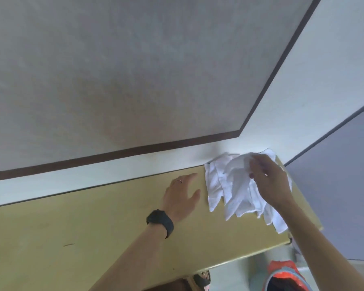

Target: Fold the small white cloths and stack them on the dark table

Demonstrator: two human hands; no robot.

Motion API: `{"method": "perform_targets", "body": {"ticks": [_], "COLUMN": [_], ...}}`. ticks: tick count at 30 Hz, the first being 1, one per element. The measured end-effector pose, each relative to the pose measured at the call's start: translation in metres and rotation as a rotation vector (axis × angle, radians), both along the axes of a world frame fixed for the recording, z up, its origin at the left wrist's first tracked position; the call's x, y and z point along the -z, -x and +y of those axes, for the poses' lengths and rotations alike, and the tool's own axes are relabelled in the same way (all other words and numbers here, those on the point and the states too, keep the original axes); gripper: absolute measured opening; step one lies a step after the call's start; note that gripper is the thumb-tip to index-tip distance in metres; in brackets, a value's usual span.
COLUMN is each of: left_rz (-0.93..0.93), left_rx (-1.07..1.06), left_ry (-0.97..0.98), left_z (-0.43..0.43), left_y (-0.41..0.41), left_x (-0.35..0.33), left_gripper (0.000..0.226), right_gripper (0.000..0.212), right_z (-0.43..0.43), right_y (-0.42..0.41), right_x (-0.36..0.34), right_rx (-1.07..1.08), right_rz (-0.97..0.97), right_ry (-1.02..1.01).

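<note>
A person's left hand point(182, 193) lies flat on the table point(93, 238), palm down, fingers straight and held together, the thumb spread toward the near edge. It holds nothing. A thin ring point(178, 181) shows on one finger and a black watch point(161, 222) wraps the wrist, with the bare forearm running back to the table's near edge.

The right hand point(269, 181) reaches in from the lower right, wrist raised, knuckles up, fingers bent down into a loose pile of white cloths point(229, 192). The fingertips, blurred by motion, pinch the top cloth point(240, 164), which bunches up around them.

The pile sits at the table's far right corner, against the pale wall point(93, 177) and spilling toward the right edge, with crumpled corners pointing to the near side. The left hand rests just beside the pile's left margin, apart from it.

The tabletop shows pale yellow in this light. A dark brown strip point(114, 154) crosses the wall above it, and a grey-violet panel point(334, 185) stands past the table's right edge.

Below the near edge, a sandalled foot point(202, 279) shows on the floor – and beside it something orange-red point(282, 274), too blurred to identify.
</note>
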State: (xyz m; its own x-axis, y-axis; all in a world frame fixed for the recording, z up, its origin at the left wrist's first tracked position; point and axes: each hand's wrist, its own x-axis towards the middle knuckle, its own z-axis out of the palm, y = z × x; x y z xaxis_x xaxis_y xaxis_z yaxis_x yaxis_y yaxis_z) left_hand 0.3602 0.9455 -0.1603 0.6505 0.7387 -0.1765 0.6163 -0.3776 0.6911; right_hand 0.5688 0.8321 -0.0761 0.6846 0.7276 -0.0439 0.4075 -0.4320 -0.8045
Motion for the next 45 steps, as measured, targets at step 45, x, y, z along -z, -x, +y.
{"method": "perform_targets", "body": {"ticks": [45], "left_rz": [0.263], "left_rx": [-0.117], "left_ry": [-0.679], "left_z": [0.087], "left_y": [0.286], "left_x": [-0.014], "left_gripper": [0.031], "right_gripper": [0.014], "right_z": [0.061], "right_y": [0.189], "right_x": [0.09], "right_rx": [-0.331], "right_rz": [-0.477], "right_ry": [0.013]}}
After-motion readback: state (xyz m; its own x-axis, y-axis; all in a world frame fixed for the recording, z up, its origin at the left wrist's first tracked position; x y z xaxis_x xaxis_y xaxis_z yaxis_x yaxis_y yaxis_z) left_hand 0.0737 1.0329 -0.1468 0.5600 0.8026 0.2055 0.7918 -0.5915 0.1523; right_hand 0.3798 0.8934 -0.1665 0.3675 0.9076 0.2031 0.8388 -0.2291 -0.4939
